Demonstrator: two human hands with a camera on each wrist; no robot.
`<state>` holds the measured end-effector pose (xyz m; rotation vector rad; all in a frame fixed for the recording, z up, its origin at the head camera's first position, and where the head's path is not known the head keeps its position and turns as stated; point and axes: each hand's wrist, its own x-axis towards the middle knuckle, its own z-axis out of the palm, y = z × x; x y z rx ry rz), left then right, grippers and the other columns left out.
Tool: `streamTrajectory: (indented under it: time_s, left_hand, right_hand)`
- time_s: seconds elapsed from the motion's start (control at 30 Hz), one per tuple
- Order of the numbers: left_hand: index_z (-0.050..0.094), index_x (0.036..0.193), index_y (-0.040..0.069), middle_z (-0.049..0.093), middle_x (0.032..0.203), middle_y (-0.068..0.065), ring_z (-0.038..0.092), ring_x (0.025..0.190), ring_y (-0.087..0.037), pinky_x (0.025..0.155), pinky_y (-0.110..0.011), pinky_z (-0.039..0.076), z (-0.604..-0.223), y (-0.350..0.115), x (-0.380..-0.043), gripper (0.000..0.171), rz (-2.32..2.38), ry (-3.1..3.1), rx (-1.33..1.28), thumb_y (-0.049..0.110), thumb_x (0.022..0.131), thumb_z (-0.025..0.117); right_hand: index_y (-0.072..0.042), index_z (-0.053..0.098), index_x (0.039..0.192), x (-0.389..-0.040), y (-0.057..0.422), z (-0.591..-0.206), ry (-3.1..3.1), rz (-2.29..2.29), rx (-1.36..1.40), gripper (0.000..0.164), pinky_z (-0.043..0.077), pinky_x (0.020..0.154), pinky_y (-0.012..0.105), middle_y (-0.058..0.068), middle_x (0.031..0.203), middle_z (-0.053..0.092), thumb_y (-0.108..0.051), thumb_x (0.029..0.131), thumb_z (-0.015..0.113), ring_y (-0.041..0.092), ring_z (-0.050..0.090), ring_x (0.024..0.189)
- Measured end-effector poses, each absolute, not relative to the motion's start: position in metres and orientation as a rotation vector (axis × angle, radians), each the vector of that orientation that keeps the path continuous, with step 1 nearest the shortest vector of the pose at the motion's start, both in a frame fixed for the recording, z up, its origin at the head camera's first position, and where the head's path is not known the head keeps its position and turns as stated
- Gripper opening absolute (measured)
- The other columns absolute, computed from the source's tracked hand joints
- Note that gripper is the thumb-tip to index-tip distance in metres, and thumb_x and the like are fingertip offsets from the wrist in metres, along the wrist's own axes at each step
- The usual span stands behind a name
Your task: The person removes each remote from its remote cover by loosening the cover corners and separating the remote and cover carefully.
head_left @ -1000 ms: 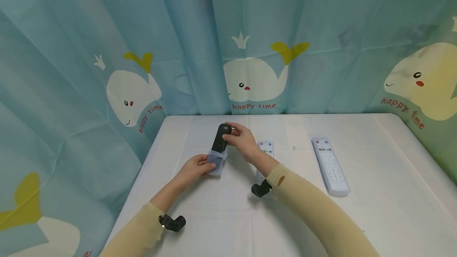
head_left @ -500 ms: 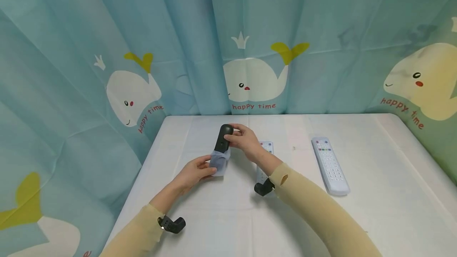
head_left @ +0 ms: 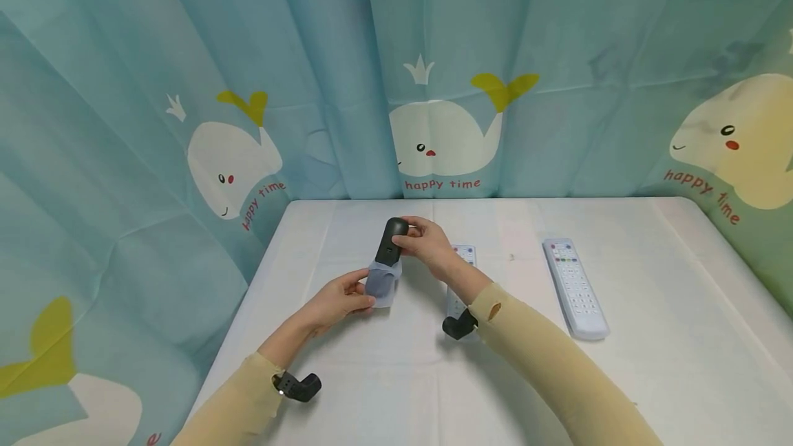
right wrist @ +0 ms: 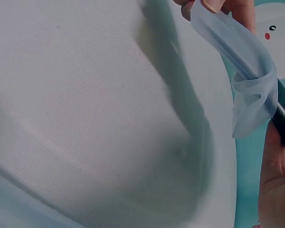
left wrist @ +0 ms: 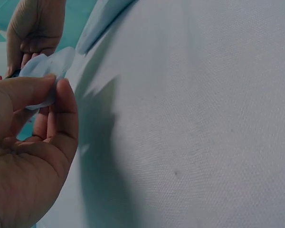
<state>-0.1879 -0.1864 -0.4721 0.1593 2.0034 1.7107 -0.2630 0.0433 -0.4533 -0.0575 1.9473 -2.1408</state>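
Note:
Above the left part of the table, a black remote control (head_left: 389,243) is tilted, its lower part inside a soft translucent silicone cover (head_left: 381,286). The left hand (head_left: 337,301) pinches the cover's lower end between thumb and fingers. At the upper end, the right hand (head_left: 429,246) grips the bare black part of the remote. In the right wrist view the rim of the cover (right wrist: 254,102) is bunched and folded back around the remote. Most of the remote is hidden behind the pinching fingers in the left wrist view.
A white remote in a clear cover (head_left: 462,253) lies partly under the right forearm. Farther right lies another covered white remote (head_left: 576,289). The white cloth-covered table (head_left: 495,391) ends at a blue curtain (head_left: 334,88) printed with whales.
Both hands, with the remote and its cover, have shifted slightly right. The remote stands at a somewhat different tilt. The two white remotes have stayed in place.

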Motion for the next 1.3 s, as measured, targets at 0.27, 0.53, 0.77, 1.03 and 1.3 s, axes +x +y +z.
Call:
streamTrajectory:
  time_s: [0.27, 0.53, 0.77, 1.03, 1.3]
  left_hand:
    - [0.026, 0.159, -0.002, 0.052, 0.104, -0.012, 0.059, 0.092, -0.020, 0.088, -0.036, 0.056, -0.465, -0.190, -0.188, 0.075, 1.591, 2.062, 0.226, 0.004, 0.097, 0.068]
    - [0.025, 0.160, -0.002, 0.054, 0.101, -0.011, 0.058, 0.091, -0.022, 0.085, -0.036, 0.054, -0.463, -0.192, -0.190, 0.076, 1.537, 2.095, 0.262, 0.008, 0.098, 0.069]
    - [0.025, 0.161, 0.001, 0.053, 0.102, -0.010, 0.057, 0.090, -0.021, 0.084, -0.035, 0.051, -0.462, -0.195, -0.191, 0.077, 1.520, 2.090, 0.260, 0.008, 0.098, 0.069]
    - [0.029, 0.160, 0.003, 0.053, 0.101, -0.010, 0.055, 0.088, -0.020, 0.081, -0.035, 0.050, -0.460, -0.196, -0.191, 0.076, 1.503, 2.109, 0.245, 0.008, 0.096, 0.069]
    - [0.043, 0.146, -0.002, 0.062, 0.110, -0.014, 0.063, 0.099, -0.021, 0.092, -0.036, 0.055, -0.470, -0.184, -0.191, 0.061, 1.686, 2.087, 0.046, 0.008, 0.093, 0.072]
  right_hand:
    - [-0.003, 0.051, 0.147, -0.264, 0.045, -0.452, 1.958, -2.110, -0.049, 0.057, 0.058, 0.089, 0.035, 0.019, 0.121, 0.064, -0.002, 0.094, 0.073, 0.025, 0.068, 0.104]
    - [-0.001, 0.052, 0.146, -0.264, 0.045, -0.452, 1.948, -2.128, -0.055, 0.056, 0.058, 0.088, 0.035, 0.019, 0.120, 0.065, -0.002, 0.094, 0.073, 0.025, 0.068, 0.102]
    - [-0.002, 0.052, 0.145, -0.264, 0.045, -0.452, 1.944, -2.133, -0.060, 0.056, 0.058, 0.087, 0.035, 0.019, 0.118, 0.065, -0.002, 0.094, 0.073, 0.025, 0.069, 0.102]
    - [0.001, 0.051, 0.146, -0.265, 0.044, -0.454, 1.938, -2.147, -0.070, 0.056, 0.059, 0.086, 0.035, 0.021, 0.119, 0.066, 0.000, 0.094, 0.072, 0.025, 0.069, 0.101]
    - [0.000, 0.051, 0.146, -0.265, 0.042, -0.453, 1.912, -2.216, -0.006, 0.055, 0.058, 0.089, 0.036, 0.024, 0.124, 0.066, 0.002, 0.095, 0.070, 0.026, 0.068, 0.105]
